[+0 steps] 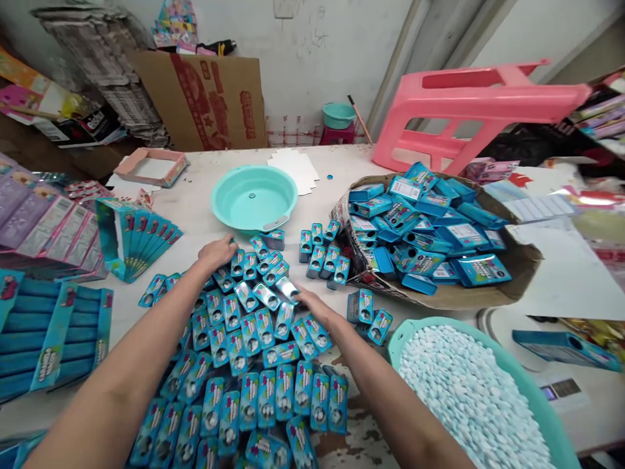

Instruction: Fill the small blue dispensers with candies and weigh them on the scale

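Observation:
Many small blue tins (249, 333) with round windows stand packed together on the table, some tilted. At the upper left edge of this group is my left hand (218, 253), its fingers bent against the tins; what they hold, if anything, is hidden. My right hand (314, 305) reaches in from the right and touches a tilted, shiny-topped tin (287, 289); its fingertips are partly hidden, so its grip is unclear. Just beyond the tins sits a turquoise basin (251, 195) with a small round piece inside.
A cardboard box (525, 277) of blue tins stands at the right, near a green basin (403, 333) of pale tablets. Display boxes (49, 352) line the left. A pink stool (390, 137) lies at the back right. Loose tins (378, 327) stand between box and group.

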Available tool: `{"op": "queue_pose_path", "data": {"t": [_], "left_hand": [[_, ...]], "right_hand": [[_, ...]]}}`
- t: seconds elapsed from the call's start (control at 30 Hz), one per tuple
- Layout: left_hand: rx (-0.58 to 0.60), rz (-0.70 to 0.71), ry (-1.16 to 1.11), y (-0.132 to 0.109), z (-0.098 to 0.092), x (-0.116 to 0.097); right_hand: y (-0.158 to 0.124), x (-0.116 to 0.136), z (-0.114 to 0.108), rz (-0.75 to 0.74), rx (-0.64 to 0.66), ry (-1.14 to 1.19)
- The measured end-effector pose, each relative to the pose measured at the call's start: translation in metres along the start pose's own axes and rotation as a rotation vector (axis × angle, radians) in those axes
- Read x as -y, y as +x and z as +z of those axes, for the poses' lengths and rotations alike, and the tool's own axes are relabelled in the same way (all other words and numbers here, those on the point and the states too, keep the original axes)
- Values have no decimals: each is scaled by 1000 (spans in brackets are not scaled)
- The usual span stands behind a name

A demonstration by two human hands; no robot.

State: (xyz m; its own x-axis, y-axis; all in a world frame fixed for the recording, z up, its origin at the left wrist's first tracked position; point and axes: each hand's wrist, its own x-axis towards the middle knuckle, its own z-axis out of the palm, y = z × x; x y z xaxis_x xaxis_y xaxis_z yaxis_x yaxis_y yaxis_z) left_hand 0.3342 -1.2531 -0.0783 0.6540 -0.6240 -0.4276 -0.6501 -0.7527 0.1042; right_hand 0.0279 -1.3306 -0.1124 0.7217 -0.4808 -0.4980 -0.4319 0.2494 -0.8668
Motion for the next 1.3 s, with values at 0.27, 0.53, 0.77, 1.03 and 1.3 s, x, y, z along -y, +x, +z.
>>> {"op": "queue_pose_path", "data": {"t": [0.27, 0.53, 0.77, 1.03, 1.3], "left_hand": [[-463, 146, 63, -32, -10, -52], [-238, 248, 147, 34, -23, -70], [-407, 153, 115, 60, -40, -62], [-115, 600, 70, 55, -1, -111], [92, 661, 134, 74, -9, -100]], "right_hand": [[-6, 24, -12, -113, -69, -233], [40, 109, -67, -363, -785, -715], [105, 114, -75, -1, -747, -764], [137, 110, -87, 22, -739, -635], [141, 108, -92, -84, -251, -594]]}}
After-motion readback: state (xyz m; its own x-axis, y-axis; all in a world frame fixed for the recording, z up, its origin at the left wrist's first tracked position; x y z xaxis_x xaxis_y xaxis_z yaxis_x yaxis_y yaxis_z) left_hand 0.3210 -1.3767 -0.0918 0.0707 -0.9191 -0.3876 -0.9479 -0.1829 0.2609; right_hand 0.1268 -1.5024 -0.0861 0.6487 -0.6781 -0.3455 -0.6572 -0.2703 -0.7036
